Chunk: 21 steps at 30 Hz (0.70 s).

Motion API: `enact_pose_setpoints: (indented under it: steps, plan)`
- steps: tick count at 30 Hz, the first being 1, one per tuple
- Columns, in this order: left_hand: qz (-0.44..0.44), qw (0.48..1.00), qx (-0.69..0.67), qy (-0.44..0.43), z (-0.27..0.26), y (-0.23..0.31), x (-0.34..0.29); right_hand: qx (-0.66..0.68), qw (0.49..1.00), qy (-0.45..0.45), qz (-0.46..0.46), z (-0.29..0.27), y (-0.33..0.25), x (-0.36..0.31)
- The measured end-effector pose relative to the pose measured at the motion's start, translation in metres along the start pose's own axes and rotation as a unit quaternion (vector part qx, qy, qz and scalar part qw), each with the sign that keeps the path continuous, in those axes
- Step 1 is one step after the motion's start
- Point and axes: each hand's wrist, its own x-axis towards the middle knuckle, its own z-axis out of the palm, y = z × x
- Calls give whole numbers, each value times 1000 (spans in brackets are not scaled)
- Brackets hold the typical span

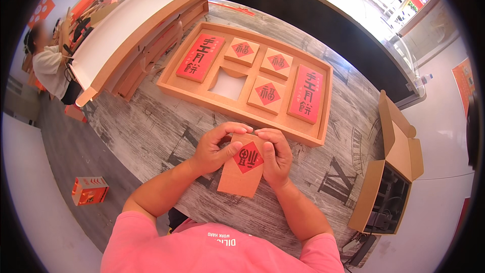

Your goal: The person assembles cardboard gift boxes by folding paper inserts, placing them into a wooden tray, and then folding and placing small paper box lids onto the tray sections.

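Both my hands grip a small brown cardboard box [233, 182] with a red diamond label and black lettering, which appears upside down. My left hand [217, 146] curls round its left side, thumb on the label's edge. On the right side, my right hand [276, 156] presses with its fingers bent over the far edge. Just beyond lies a wide cardboard tray [241, 118]. It holds three square boxes with similar labels, including one nearest me [265, 94], and two long red-labelled panels [200, 56]. A square opening [227, 86] in the tray shows white beneath.
A grey wood-patterned table [166, 121] lies under everything. Large stacked cardboard trays [146, 20] stand far left, with a person [50, 65] behind them. At the right is an open carton [371, 192] with dark contents. A red box [91, 190] sits on the floor.
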Motion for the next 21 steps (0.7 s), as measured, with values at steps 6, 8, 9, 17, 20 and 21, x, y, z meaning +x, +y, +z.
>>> enact_pose_setpoints:
  steps: [6, 8, 9, 17, 20, 21]
  plan:
    - [38, 996, 75, -14, -1, 5, 5, 13, 1000, 10, 9, 1, 2, -2]
    - [41, 997, 60, -4, 0, 0, 4, 18, 1000, 13, 16, 2, 3, -3]
    - [42, 998, 52, 2, 1, -2, 3, 14, 1000, 4, 18, 1, 4, -4]
    - [37, 998, 50, 18, 2, 0, 3, 42, 997, 2, 62, 3, 1, -3]
    - [88, 984, 142, -55, -14, 11, 9, 167, 966, 54, 190, 1, -3, -1]
    - [113, 973, 182, -88, -18, 15, 12, 205, 950, 55, 229, -1, -6, 0]
